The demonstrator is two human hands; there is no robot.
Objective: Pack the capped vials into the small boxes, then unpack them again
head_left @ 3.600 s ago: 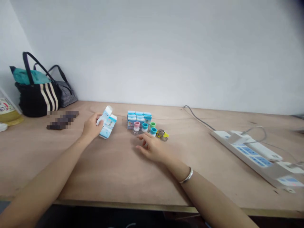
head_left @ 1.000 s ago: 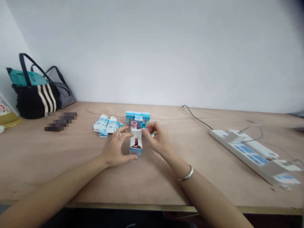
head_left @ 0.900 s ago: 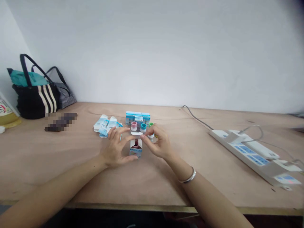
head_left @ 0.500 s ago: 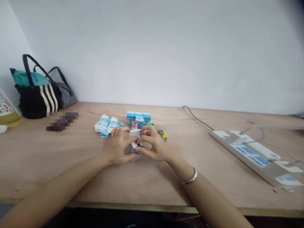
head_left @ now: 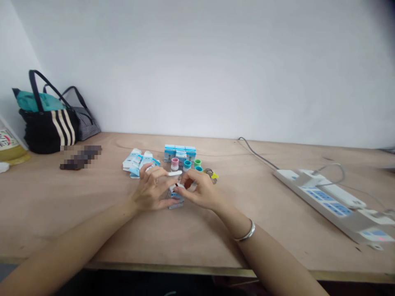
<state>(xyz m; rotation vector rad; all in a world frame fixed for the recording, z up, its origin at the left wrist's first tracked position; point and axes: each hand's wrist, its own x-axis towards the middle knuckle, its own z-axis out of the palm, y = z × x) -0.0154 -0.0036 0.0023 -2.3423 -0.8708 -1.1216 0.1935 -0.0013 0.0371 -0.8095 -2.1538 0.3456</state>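
A small white and blue carton [head_left: 175, 200] stands on the wooden table [head_left: 191, 234] between my hands. My left hand [head_left: 152, 192] grips its left side, with a finger under the raised white top flap [head_left: 174, 173]. My right hand [head_left: 200, 191] pinches the carton's right side near the top. Just behind stand small vials with coloured caps: pink [head_left: 175, 163], blue [head_left: 187, 165] and green [head_left: 197, 163]. Several closed blue cartons [head_left: 180, 153] stand in a row behind the vials. Flat unfolded cartons [head_left: 138, 162] lie to the left.
A black striped tote bag [head_left: 48, 123] and a grey bag [head_left: 84, 121] stand at the back left. A white power strip [head_left: 335, 204] with cables lies at the right. A yellow bottle [head_left: 8, 144] is at the far left edge.
My left hand put down the flat cartons and both hands came together round one upright carton. Its top flap has been worked downward, then lifted a little.
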